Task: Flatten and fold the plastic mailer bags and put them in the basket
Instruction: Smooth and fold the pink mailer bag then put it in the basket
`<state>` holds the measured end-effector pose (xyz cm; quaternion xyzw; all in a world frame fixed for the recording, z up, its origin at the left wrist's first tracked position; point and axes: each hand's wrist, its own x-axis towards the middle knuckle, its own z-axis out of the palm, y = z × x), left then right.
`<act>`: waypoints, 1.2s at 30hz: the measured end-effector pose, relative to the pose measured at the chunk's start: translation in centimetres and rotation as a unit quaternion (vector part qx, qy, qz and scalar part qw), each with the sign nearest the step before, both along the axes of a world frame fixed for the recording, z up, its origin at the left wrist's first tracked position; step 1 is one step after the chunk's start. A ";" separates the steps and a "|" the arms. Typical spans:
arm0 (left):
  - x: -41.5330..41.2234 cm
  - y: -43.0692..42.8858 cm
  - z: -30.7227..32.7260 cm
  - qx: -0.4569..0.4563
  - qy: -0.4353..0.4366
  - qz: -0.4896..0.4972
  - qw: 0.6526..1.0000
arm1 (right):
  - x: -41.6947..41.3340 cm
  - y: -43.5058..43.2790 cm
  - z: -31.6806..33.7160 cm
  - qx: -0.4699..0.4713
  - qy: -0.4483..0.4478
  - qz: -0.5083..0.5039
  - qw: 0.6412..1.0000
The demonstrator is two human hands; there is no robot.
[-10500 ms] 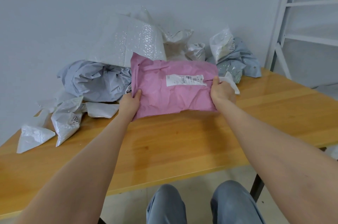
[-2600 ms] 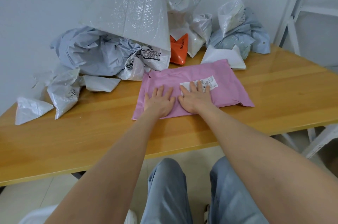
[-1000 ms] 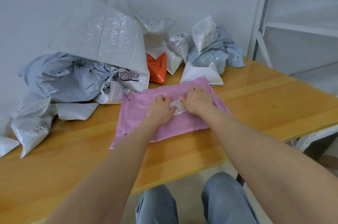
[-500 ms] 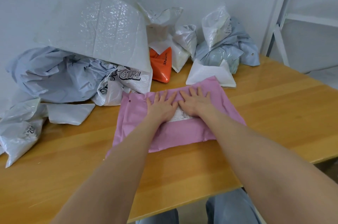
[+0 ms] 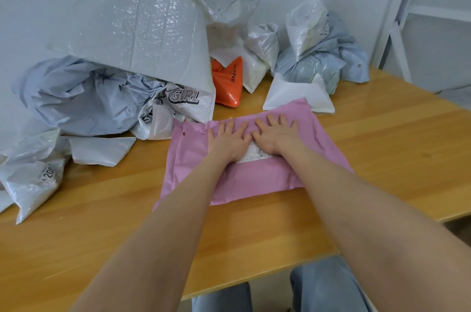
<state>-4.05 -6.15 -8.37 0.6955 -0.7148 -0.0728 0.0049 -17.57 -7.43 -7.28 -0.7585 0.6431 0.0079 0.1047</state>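
A crinkled pink plastic mailer bag [image 5: 254, 158] lay flat on the light wooden table [image 5: 382, 158] at the centre of the frame, its white shipping label [image 5: 254, 156] mostly covered by the person's wrists, so the print could not be read. The left hand [image 5: 229, 141] and the right hand [image 5: 274, 137] rested side by side on the mailer, palms down and fingers spread, pressing without gripping anything. The forearms hid the mailer's near left corner and right edge.

In the upper left, a large white bubble-wrap mailer [image 5: 142, 28] leaned over a crumpled pale grey-blue bag [image 5: 76, 97], covering its top. A white bag printed "GIRL" [image 5: 183, 100] showed only part of its lettering. An orange plastic bag [image 5: 228, 82] sat half tucked behind it. A white metal shelf frame [image 5: 397, 18] was cut off at the upper right.
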 end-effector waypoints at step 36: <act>9.0 7.1 1.0 -0.035 0.035 0.062 0.997 | 5.9 5.2 1.0 -0.028 0.016 0.015 0.999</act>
